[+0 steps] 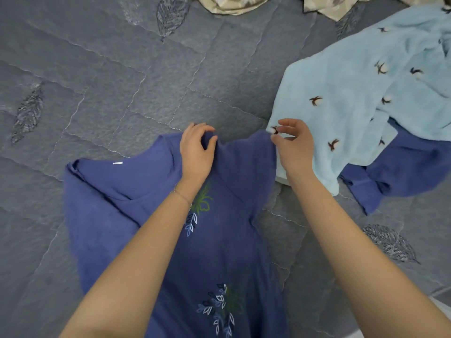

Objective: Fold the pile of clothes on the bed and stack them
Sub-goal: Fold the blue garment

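A dark blue garment [117, 215] with embroidered leaves lies spread on the grey quilted bed [122, 81], its neckline and label toward the left. My left hand [196, 152] grips a fold of its far edge near the middle. My right hand [294, 145] pinches the far right corner of the same edge. To the right lies a crumpled light blue fleece piece [353, 89] with small brown birds, over another dark blue garment [402, 172].
Beige patterned fabric [231, 4] lies bunched at the far edge of the bed, with more beige cloth [341, 6] at the top right. The bed's near right corner [439, 296] shows a pale edge. Open quilt stretches across the left and the far middle.
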`<state>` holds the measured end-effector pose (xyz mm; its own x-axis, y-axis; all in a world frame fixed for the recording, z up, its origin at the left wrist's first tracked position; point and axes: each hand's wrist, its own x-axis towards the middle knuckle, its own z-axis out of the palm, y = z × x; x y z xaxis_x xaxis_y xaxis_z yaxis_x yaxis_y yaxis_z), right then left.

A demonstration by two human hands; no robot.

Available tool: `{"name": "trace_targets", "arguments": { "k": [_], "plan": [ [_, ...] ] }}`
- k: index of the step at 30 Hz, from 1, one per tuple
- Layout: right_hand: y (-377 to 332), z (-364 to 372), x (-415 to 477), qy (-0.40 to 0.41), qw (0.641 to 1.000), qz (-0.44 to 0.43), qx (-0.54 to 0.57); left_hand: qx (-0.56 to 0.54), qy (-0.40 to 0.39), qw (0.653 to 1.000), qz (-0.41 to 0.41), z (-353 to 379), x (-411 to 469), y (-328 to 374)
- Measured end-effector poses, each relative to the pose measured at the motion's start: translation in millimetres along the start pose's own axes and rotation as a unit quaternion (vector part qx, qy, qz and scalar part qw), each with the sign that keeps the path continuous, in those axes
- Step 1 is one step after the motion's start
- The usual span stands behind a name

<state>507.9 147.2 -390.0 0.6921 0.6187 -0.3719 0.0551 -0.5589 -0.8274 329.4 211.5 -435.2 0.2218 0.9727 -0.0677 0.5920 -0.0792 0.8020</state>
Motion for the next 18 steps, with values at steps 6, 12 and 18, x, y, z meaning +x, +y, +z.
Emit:
{"name": "trace_targets", "arguments": {
  "k": [6, 12, 18],
  "plan": [
    [17.4, 16.5, -7.5, -0.003, 0.998, -0.014, -0.055, 0.147, -0.088, 0.984, 0.051, -25.1, -23.2, -20.0],
    [22.5, 28.2, -8.5, -0.080, 0.980, -0.046, -0.177, 0.191, -0.102, 0.975, 0.052, -36.0, -24.1, -29.1],
    [15.7, 25.8, -21.9, 0.081, 0.980, -0.091, -0.158, 0.214, -0.082, 0.973, 0.035, -44.7, -39.0, -31.9]
  ]
}}
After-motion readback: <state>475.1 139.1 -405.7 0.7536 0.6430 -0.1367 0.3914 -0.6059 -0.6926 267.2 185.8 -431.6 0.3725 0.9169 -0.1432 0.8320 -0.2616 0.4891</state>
